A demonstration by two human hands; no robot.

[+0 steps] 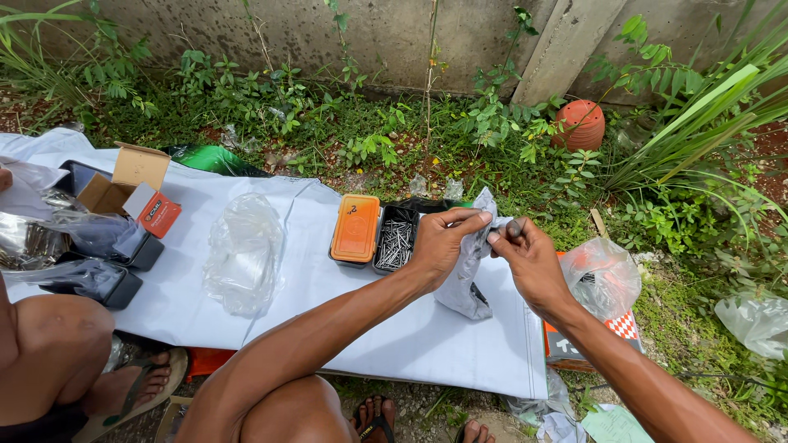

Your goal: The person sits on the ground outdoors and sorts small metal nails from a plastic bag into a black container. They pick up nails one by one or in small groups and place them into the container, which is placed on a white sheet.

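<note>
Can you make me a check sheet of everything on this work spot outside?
Surface: white sheet spread over a low board on the ground.
Job's things: grey plastic bag held up by both hands; open black case of nails with orange lid.
Clutter: clear plastic bag, open cardboard box, black trays, bagged box.
Hands: left hand and right hand pinch the bag's top with their fingers.
Cables: nothing seen.
Surroundings: concrete wall, weeds, clay pot; another person's leg at left.
</note>
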